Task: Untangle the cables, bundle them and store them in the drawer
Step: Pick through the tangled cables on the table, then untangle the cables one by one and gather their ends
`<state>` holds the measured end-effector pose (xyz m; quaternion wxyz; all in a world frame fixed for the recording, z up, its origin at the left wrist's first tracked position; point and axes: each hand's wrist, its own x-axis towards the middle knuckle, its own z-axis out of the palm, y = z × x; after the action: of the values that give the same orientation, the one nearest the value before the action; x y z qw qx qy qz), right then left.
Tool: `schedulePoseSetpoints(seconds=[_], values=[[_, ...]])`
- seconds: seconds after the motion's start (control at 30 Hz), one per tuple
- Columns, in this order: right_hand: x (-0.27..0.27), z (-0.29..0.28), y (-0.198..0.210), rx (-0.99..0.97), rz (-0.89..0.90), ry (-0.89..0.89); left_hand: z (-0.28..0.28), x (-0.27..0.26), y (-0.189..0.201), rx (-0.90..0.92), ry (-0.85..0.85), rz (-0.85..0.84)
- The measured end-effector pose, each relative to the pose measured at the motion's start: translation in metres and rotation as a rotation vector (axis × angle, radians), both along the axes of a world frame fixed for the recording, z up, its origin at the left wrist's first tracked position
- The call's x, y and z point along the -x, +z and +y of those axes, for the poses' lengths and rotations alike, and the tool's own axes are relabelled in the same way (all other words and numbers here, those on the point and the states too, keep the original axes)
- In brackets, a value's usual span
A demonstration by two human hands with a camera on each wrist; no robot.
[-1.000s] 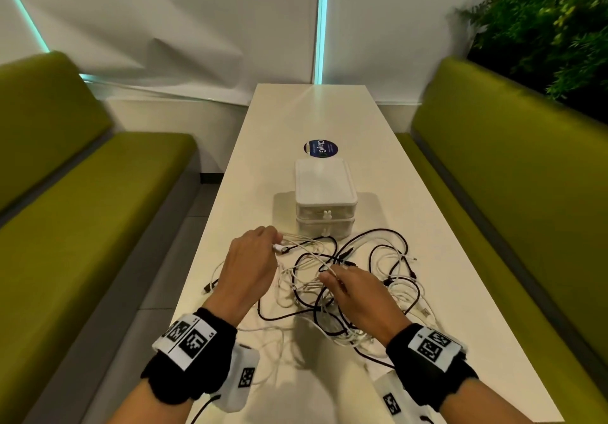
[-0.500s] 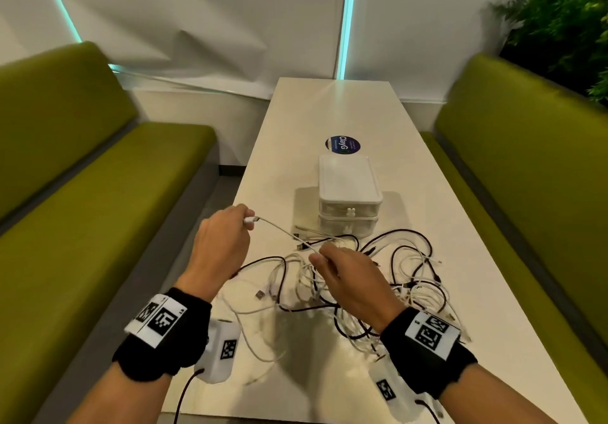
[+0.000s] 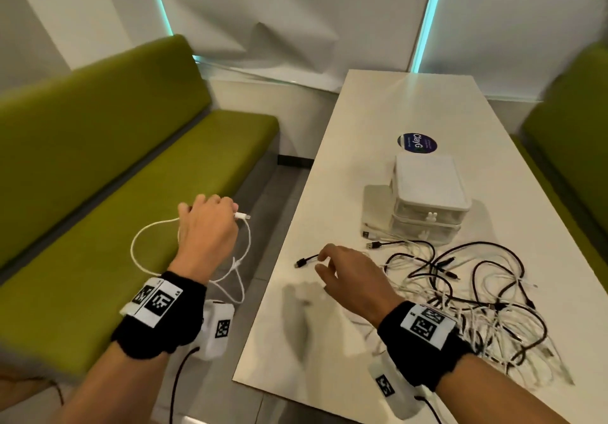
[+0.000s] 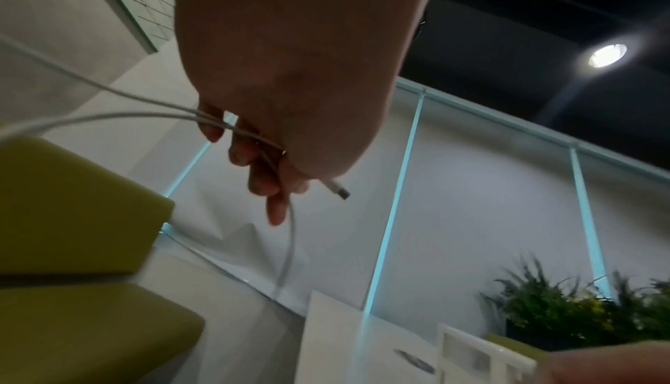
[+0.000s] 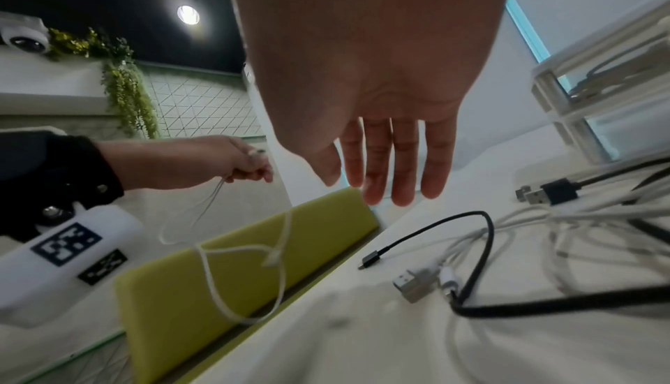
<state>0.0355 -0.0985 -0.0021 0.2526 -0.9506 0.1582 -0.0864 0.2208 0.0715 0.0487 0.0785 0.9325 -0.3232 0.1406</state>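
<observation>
My left hand (image 3: 210, 223) is off the table's left side, over the green bench, gripping a white cable (image 3: 138, 246) near its plug (image 4: 339, 189); the cable hangs in loose loops (image 5: 279, 249) below the hand. My right hand (image 3: 332, 265) hovers over the table's near left part with fingers (image 5: 377, 161) straight and holds nothing. A tangle of black and white cables (image 3: 477, 288) lies on the table to its right. The small white drawer unit (image 3: 427, 200) stands behind the tangle, both drawers closed.
The white table (image 3: 362, 127) is long and narrow, with a round blue sticker (image 3: 416, 143) beyond the drawer unit. Green benches (image 3: 98, 147) run along both sides. A black plug end (image 5: 368, 261) lies near the table's left edge.
My left hand pulled the white cable free of the tangle and carried it left, off the table. My right hand let go of the cables and opened. The view swung left.
</observation>
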Motion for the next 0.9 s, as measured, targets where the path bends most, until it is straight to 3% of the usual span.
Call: schedulePoseSetpoints(seconds=[0.13, 0.27, 0.37, 0.5, 0.63, 0.8, 0.9], values=[[-0.006, -0.001, -0.005, 0.093, 0.093, 0.008, 0.019, -0.017, -0.020, -0.130, 0.099, 0.106], [-0.022, -0.003, -0.019, 0.145, 0.209, 0.068, 0.020, -0.015, -0.033, -0.151, 0.088, 0.273], [-0.032, -0.005, -0.032, 0.174, 0.324, 0.073, 0.012, -0.008, -0.041, -0.001, -0.010, 0.381], [-0.031, -0.007, -0.037, 0.382, 0.342, 0.006, -0.010, 0.021, -0.040, 0.252, -0.121, 0.540], [-0.026, -0.011, -0.022, 0.384, 0.166, -0.033, -0.029, 0.049, -0.039, 0.430, -0.111, 0.844], [-0.010, -0.018, 0.020, 0.021, -0.228, -0.133, -0.054, 0.078, -0.026, 0.762, -0.133, 0.960], [0.003, -0.019, 0.033, -0.093, -0.384, -0.140, -0.071, 0.091, -0.016, 0.848, -0.209, 1.095]])
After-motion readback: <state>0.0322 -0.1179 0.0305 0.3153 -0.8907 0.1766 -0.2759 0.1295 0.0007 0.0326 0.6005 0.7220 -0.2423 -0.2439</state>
